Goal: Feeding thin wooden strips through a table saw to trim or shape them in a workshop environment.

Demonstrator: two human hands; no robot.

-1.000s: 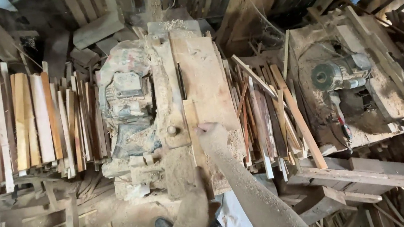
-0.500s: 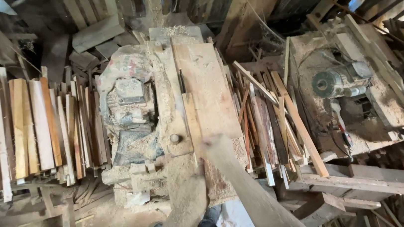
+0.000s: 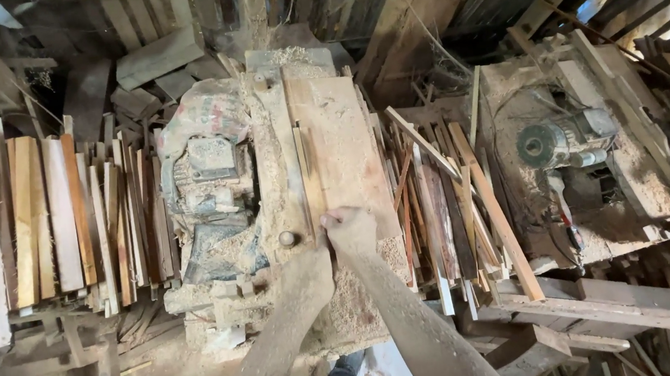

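Both arms now reach farther up the sawdust-covered saw table [image 3: 337, 130] than a second ago. Right hand [image 3: 350, 229] is closed on the near end of a thin wooden strip [image 3: 310, 174], which lies flat ahead of it. Left hand [image 3: 310, 263], just beside, is dust-caked; its grip I cannot tell. Judging by this, the strip's pass looks barely begun; stacked slats [image 3: 48, 218] wait far left.
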